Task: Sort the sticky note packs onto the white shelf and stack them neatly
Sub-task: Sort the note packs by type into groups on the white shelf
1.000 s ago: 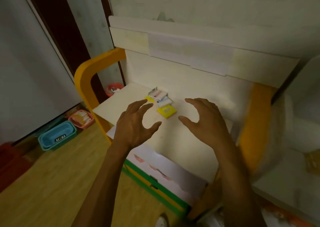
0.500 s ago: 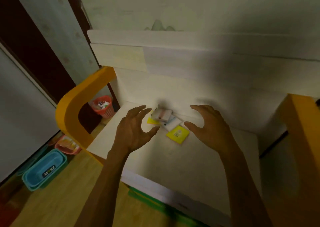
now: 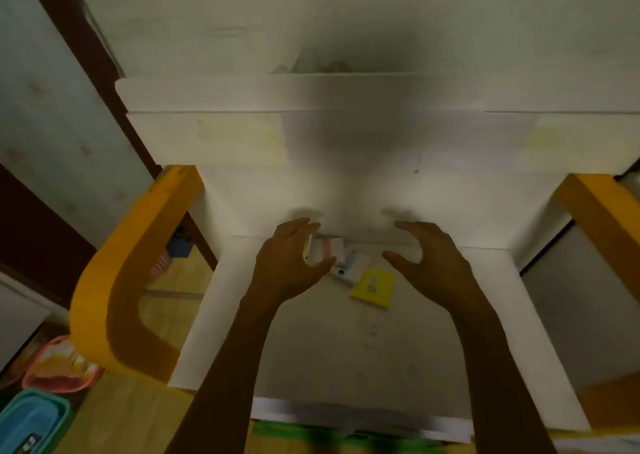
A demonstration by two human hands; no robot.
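Packs (image 3: 341, 261) clustered at far edge of white shelf (image 3: 346, 349), left hand (image 3: 284, 266) curled round pink pack (image 3: 323, 251), right hand (image 3: 433, 263) spread loose beside yellow pack (image 3: 372, 285); orange side frame (image 3: 114, 280), blue basket (image 3: 31, 422) left.

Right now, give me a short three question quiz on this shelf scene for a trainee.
1. True or false: the yellow pack lies flat on the white shelf, apart from both hands.
2. Which hand is at the pink-striped pack? A) left hand B) right hand C) neither
3. Fill in: the white pack with a dark dot sits between the pink-striped pack and the ____ pack.

Key: 1 true; 2 A, its fingers and thumb curl around that pack's left end; 3 yellow.
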